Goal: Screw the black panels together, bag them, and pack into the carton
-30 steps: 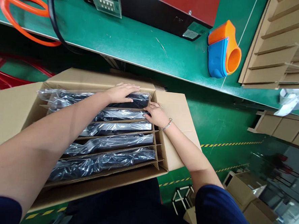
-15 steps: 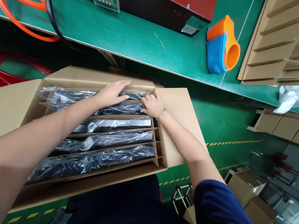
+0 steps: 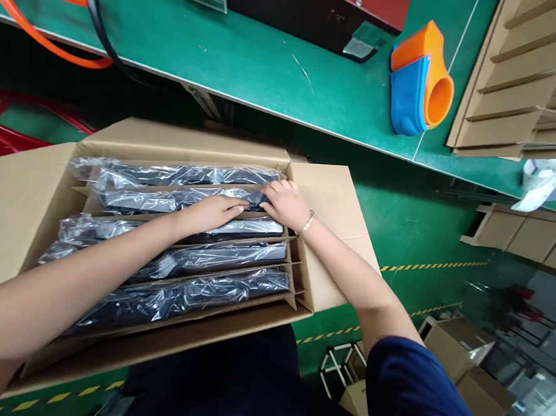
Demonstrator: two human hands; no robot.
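Note:
An open cardboard box (image 3: 194, 347) holds several dark flat items in clear plastic, standing in rows between cardboard dividers. My left hand (image 3: 215, 213) reaches over the rows, its thumb and fingers closed on the plastic at the upper edge of the second wrapped item from the back (image 3: 141, 201). Near the right end of that same item is my right hand (image 3: 285, 203), fingers bent down around its wrapping, with a bracelet at the wrist. The rearmost wrapped item (image 3: 181, 174) lies just beyond both hands. My left forearm hides parts of the front rows.
Behind the box runs a green workbench (image 3: 262, 75) with a red and black machine (image 3: 308, 15), a blue and orange holder (image 3: 420, 82) and a cardboard divider tray (image 3: 515, 91). Orange hose (image 3: 39, 30) hangs at the left. More boxes (image 3: 458, 344) stand at the lower right.
My left hand has moved from the rearmost row toward me, onto the second row, and its fingers have closed. My right hand has shifted slightly, its fingers now over the second item's end.

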